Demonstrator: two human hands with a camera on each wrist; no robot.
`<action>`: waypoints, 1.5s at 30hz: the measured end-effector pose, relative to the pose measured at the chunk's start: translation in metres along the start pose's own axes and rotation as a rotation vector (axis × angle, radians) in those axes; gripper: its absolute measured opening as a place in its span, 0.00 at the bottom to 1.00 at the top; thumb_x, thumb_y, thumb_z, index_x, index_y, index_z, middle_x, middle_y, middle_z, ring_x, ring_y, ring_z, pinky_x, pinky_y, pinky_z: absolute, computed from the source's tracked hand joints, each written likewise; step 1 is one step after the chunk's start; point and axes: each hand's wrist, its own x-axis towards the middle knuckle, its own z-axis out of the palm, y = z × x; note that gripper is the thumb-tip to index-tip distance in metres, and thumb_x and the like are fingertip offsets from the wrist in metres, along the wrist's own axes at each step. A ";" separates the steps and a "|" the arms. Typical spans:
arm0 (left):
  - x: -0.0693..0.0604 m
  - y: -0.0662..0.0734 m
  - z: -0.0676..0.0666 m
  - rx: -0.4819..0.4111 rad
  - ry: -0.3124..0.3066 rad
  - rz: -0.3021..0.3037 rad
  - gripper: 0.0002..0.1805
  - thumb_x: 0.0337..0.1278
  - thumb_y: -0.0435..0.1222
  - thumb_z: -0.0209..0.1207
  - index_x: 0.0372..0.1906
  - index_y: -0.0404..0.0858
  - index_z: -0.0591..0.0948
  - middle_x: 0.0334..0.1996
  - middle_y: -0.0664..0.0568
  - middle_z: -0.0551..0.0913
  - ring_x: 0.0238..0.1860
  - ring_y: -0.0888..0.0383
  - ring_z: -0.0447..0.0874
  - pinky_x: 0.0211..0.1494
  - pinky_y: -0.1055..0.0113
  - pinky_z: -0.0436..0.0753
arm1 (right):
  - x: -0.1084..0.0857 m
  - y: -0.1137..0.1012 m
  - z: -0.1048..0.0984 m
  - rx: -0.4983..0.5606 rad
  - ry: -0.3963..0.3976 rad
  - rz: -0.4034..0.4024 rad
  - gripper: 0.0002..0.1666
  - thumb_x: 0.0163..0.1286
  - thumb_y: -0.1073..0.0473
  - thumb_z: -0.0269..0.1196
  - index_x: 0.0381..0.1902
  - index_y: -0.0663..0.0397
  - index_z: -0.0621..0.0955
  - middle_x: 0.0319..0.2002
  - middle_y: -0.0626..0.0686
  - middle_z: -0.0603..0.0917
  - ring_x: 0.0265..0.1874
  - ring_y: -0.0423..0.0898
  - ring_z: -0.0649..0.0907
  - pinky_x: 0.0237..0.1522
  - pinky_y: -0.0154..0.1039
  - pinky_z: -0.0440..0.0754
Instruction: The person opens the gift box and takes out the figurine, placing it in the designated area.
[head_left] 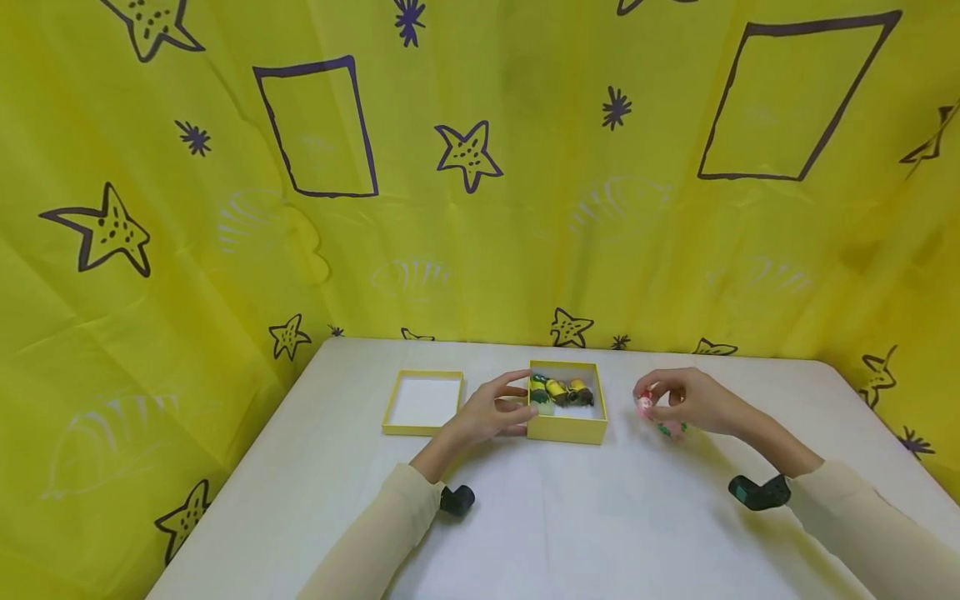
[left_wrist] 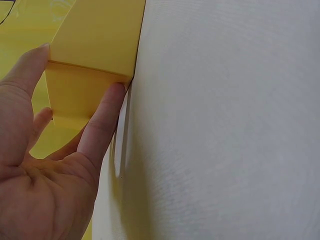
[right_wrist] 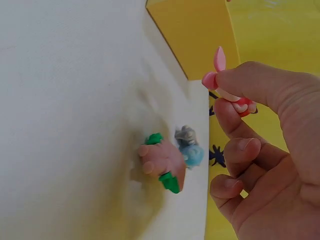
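My left hand [head_left: 487, 410] touches the left end of a yellow box [head_left: 566, 430], its thumb at the upper rim and its other fingers reaching along the side wall. Inside the box lie several small figurines [head_left: 557, 389] in yellow, green and dark brown. Right of the box, my right hand [head_left: 693, 400] pinches a small toy figurine [right_wrist: 242, 106], pink, white and red with long pink ears, between thumb and index finger. Below that hand, a pink figurine with green parts [right_wrist: 165, 162] rests on the table, and a blue and grey figurine [right_wrist: 191, 149] lies beside it.
A shallow yellow-edged lid [head_left: 423, 402] with a white inside lies left of the box. Everything rests on a white table [head_left: 525, 533]. Behind it hangs a yellow curtain [head_left: 510, 242] with starfish drawings.
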 end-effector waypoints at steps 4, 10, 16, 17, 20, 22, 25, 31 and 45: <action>0.000 0.000 0.000 -0.015 -0.002 -0.004 0.37 0.69 0.38 0.66 0.79 0.46 0.65 0.67 0.35 0.74 0.63 0.42 0.80 0.58 0.56 0.85 | -0.002 0.006 0.003 0.014 -0.018 0.009 0.17 0.66 0.59 0.73 0.51 0.56 0.85 0.38 0.51 0.87 0.19 0.44 0.76 0.20 0.33 0.73; 0.000 0.000 0.000 -0.057 -0.005 -0.023 0.38 0.68 0.37 0.67 0.79 0.46 0.65 0.67 0.35 0.73 0.63 0.43 0.80 0.53 0.58 0.88 | -0.003 0.011 0.006 0.004 -0.033 0.043 0.20 0.65 0.60 0.74 0.54 0.57 0.85 0.41 0.53 0.87 0.23 0.43 0.75 0.22 0.33 0.74; 0.001 0.001 0.001 -0.119 -0.007 -0.054 0.39 0.67 0.36 0.68 0.79 0.48 0.65 0.68 0.37 0.73 0.63 0.45 0.80 0.51 0.58 0.88 | -0.004 0.019 0.011 -0.015 -0.011 0.039 0.18 0.63 0.60 0.75 0.51 0.54 0.86 0.44 0.55 0.88 0.23 0.43 0.74 0.22 0.32 0.74; 0.001 0.000 0.001 -0.120 -0.009 -0.052 0.39 0.67 0.36 0.67 0.79 0.48 0.65 0.68 0.37 0.73 0.63 0.45 0.80 0.51 0.58 0.88 | -0.004 0.020 0.011 -0.020 -0.009 0.040 0.18 0.63 0.60 0.75 0.50 0.53 0.86 0.43 0.55 0.88 0.23 0.43 0.74 0.22 0.32 0.74; 0.001 0.000 0.001 -0.108 -0.010 -0.044 0.39 0.67 0.36 0.67 0.79 0.47 0.65 0.68 0.36 0.73 0.63 0.44 0.80 0.51 0.59 0.88 | -0.004 0.021 0.012 -0.042 -0.010 0.043 0.16 0.63 0.60 0.75 0.49 0.51 0.86 0.37 0.50 0.86 0.24 0.43 0.74 0.23 0.32 0.74; 0.002 0.000 0.001 -0.094 -0.010 -0.035 0.38 0.67 0.36 0.67 0.79 0.47 0.65 0.68 0.36 0.73 0.63 0.44 0.80 0.51 0.59 0.88 | -0.004 0.021 0.013 -0.052 -0.012 0.043 0.16 0.63 0.61 0.75 0.48 0.50 0.86 0.37 0.48 0.85 0.25 0.44 0.74 0.24 0.32 0.74; 0.002 -0.001 0.000 -0.086 -0.011 -0.026 0.38 0.68 0.36 0.67 0.79 0.46 0.65 0.67 0.35 0.73 0.64 0.42 0.79 0.52 0.58 0.88 | -0.005 0.021 0.014 -0.064 -0.014 0.032 0.15 0.63 0.62 0.75 0.47 0.48 0.86 0.36 0.48 0.84 0.26 0.44 0.74 0.25 0.32 0.74; 0.002 -0.003 -0.001 -0.031 -0.009 -0.013 0.38 0.68 0.38 0.67 0.79 0.46 0.65 0.67 0.36 0.74 0.63 0.43 0.80 0.57 0.58 0.86 | -0.005 0.023 0.016 -0.083 -0.018 0.010 0.14 0.62 0.63 0.75 0.45 0.48 0.86 0.35 0.47 0.84 0.27 0.43 0.74 0.26 0.32 0.74; 0.003 -0.002 -0.002 -0.034 -0.016 -0.029 0.39 0.67 0.39 0.68 0.79 0.48 0.65 0.66 0.38 0.75 0.63 0.45 0.80 0.57 0.58 0.86 | -0.005 0.023 0.021 -0.136 -0.019 -0.010 0.13 0.63 0.60 0.75 0.45 0.45 0.87 0.33 0.44 0.81 0.29 0.43 0.74 0.29 0.32 0.73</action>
